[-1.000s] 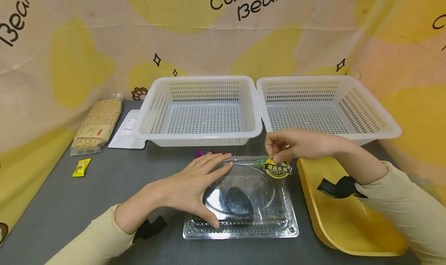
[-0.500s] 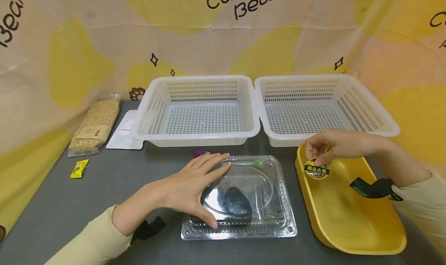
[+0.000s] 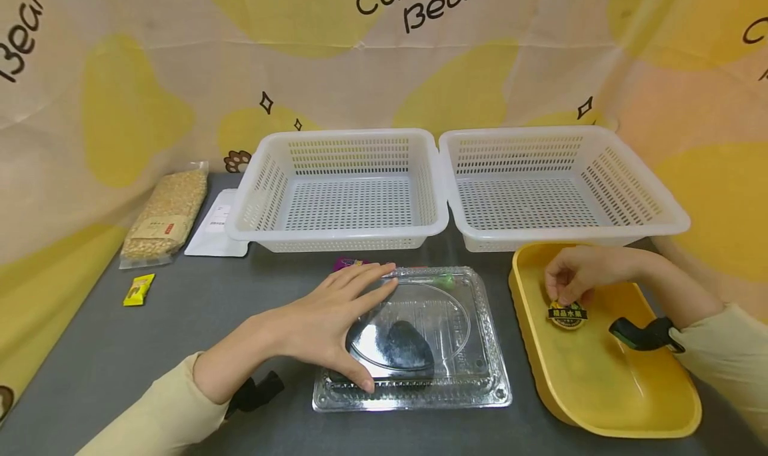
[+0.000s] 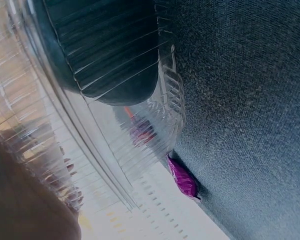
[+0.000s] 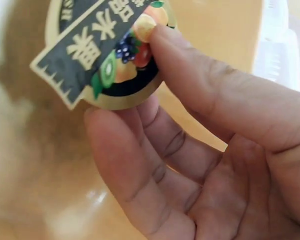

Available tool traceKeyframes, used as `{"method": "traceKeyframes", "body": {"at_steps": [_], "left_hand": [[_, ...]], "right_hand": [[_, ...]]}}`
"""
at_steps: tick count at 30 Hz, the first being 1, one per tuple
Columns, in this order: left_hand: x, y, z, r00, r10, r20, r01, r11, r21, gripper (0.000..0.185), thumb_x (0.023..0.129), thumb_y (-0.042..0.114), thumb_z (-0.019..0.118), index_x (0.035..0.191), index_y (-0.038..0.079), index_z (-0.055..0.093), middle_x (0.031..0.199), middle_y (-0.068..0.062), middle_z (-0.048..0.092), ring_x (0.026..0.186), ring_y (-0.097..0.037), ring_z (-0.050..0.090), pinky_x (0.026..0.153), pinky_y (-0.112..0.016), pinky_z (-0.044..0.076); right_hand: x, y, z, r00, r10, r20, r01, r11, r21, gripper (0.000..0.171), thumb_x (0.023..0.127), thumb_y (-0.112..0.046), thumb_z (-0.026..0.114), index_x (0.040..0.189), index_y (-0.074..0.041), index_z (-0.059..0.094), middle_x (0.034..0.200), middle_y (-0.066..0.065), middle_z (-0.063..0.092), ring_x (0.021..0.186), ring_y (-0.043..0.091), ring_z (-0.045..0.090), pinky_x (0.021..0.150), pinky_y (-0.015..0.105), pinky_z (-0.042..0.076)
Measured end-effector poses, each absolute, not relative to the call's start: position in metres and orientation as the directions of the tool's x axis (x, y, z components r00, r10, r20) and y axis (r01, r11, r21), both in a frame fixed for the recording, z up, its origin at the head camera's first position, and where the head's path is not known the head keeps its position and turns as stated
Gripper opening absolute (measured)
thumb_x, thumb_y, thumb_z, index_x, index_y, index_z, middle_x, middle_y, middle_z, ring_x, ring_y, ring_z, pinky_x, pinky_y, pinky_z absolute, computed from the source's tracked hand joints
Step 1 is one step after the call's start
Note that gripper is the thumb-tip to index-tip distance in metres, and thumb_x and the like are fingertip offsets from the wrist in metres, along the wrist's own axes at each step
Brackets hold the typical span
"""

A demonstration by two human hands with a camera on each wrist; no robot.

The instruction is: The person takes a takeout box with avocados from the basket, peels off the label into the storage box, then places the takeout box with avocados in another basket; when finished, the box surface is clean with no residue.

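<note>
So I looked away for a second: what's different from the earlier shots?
The right hand peeled the fruit sticker off the clear clamshell box, carried it right and down over the yellow tray, still pinching it. The left hand stayed pressed on the box; both baskets unchanged.

1. Your right hand (image 3: 573,276) has left the far right corner of the clear plastic box (image 3: 480,349) and now hangs over the yellow tray (image 3: 606,403).
2. The round fruit sticker (image 3: 567,313), stuck on that corner a second ago, is off the lid; you pinch it by its edge between thumb and fingertips (image 5: 155,37).
3. Since half a second ago, hand and sticker have dropped lower into the tray.
</note>
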State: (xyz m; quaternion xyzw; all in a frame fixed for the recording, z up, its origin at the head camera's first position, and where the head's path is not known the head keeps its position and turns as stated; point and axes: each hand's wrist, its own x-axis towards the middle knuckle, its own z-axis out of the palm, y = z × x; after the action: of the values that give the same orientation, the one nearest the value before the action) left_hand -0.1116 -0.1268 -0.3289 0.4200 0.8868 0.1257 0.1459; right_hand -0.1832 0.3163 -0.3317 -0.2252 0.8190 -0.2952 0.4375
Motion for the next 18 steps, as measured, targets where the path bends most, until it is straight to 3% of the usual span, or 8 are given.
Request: {"method": "traceKeyframes", "body": {"at_steps": [7, 18], "left_hand": [[-0.1112, -0.1280, -0.3285, -0.612, 0.775, -0.156, 0.700, 0.623, 0.349, 0.129, 0.063, 0.077, 0.074, 0.160, 0.020, 0.010, 0.169, 0.006, -0.007, 0.157, -0.030, -0.001, 0.124, -0.060, 0.009], [-0.1114, -0.1272, -0.3284, -0.599, 0.791, -0.128, 0.714, 0.599, 0.363, 0.129, 0.063, 0.076, 0.075, 0.160, 0.020, 0.011, 0.169, 0.003, -0.004, 0.157, -0.033, 0.002, 0.123, -0.064, 0.010]], "right_hand": [[-0.1839, 0.3092, -0.3408, -0.550, -0.579, -0.602, -0.128, 0.771, -0.624, 0.005, 0.082, -0.004, 0.071, 0.086, -0.004, 0.069, 0.072, 0.000, 0.059, 0.057, 0.006, 0.052, 0.052, 0.020, 0.046], [-0.1815, 0.3081, -0.3400, -0.596, -0.609, -0.523, -0.216, 0.749, -0.627, 0.023, 0.074, 0.003, 0.076, 0.094, -0.003, 0.067, 0.076, 0.001, 0.056, 0.065, 0.004, 0.049, 0.054, 0.018, 0.044]]}}
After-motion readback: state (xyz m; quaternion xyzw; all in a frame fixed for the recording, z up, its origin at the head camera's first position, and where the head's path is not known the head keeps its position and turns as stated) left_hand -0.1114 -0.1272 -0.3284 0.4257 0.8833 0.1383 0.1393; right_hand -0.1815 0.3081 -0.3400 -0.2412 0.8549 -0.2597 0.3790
